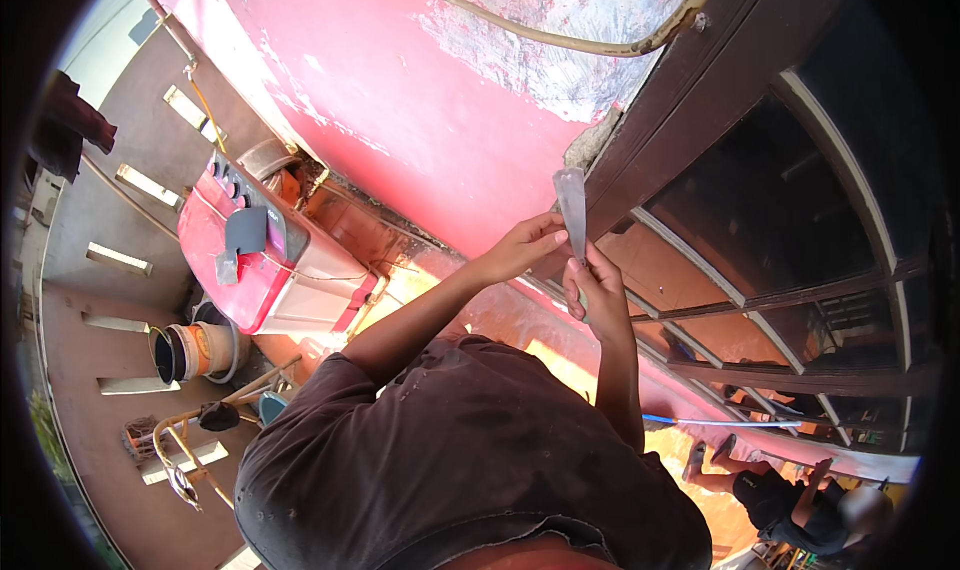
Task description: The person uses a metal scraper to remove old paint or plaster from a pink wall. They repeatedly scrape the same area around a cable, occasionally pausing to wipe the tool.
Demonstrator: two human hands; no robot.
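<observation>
A putty knife [571, 206] with a grey-smeared blade is held upright before the wall. My right hand [602, 292] is closed around its handle, mostly hiding it. My left hand [525, 246] has its thumb and fingertips at the left edge of the blade, just above my right hand. Behind the tool is a pink painted wall [420, 112] with flaking paint. A whitish scraped patch [559, 37] spreads over its upper part. Broken rough plaster [592, 140] shows beside the dark wooden frame [660, 127], close to the blade's tip.
A pink and white washing machine [240, 270] stands at left, a dark grey sheet [246, 230] on its top. Beyond it are buckets [199, 348] and a bamboo frame [195, 450]. A hose [525, 29] crosses the wall. At lower right are a blue pole [720, 421] and another person [780, 499].
</observation>
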